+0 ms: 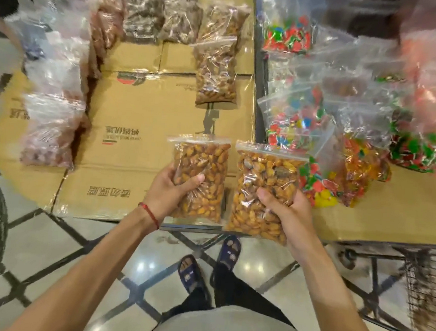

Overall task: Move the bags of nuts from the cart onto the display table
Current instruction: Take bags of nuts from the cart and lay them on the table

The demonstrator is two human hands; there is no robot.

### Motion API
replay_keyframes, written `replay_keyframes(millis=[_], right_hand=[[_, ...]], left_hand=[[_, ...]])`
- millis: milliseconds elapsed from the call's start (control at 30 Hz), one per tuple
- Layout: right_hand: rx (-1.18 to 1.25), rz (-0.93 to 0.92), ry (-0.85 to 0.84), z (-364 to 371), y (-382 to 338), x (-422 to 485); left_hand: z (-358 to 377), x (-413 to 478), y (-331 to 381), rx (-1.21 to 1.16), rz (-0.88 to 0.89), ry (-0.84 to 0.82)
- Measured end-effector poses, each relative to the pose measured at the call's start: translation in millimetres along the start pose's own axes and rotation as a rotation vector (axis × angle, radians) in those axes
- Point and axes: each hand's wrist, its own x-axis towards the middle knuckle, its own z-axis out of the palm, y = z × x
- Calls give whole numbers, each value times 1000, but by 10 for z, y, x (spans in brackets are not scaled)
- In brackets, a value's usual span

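Note:
My left hand (169, 187) grips a clear zip bag of brown nuts (206, 162) by its lower left side. A second, similar bag of nuts (265, 174) is gripped by my right hand (284, 209) at its lower right. Both bags hang upright side by side over the near edge of the cardboard-covered table (127, 111). Farther back on that cardboard lies another bag of nuts (216, 73), with one more (223, 19) behind it.
Bags of pale and dark dried goods (51, 115) line the table's left and far side. To the right, a surface holds several bags of coloured candy (298, 122). A wire cart basket (426, 291) is at lower right. My sandalled feet stand on tiled floor.

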Motion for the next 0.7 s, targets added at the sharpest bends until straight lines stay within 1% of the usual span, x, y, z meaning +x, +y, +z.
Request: replay_keyframes(millis=[100,333,467,600,700], right_hand=[[5,19,-31,-31,-97,277],[-30,28,-100,-65,-376,723],[-20,12,-61,27,-504,851],[-37,-17,-17,154,-598,893],[-39,-24,48,261,-632,923]], left_hand=[[76,182,84,21,5,48],[181,558,330,-19,-2,56],[169,875,439,7,53,33],[114,1241,559,51,86,-26],[66,1530,703,79,119,-86]])
